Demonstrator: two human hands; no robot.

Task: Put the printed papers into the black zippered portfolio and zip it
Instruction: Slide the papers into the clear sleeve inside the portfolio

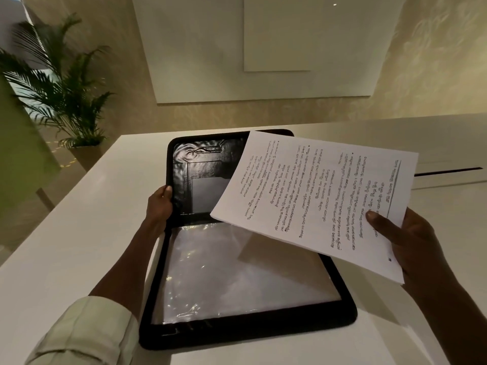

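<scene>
While my left hand point(159, 206) gripped the open portfolio point(237, 259) lid's left edge at centre frame, it stood raised. My right hand point(411, 241) pinched the printed papers point(313, 198) above it, at right.

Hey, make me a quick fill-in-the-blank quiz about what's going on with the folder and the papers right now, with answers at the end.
1. The black portfolio lies ____ on the white table.
2. The printed papers are held in the ____ hand.
3. The left hand grips the portfolio's ____ edge.
4. A potted ____ stands on the floor beyond the table's left side.

Answers: open; right; left; plant
</scene>
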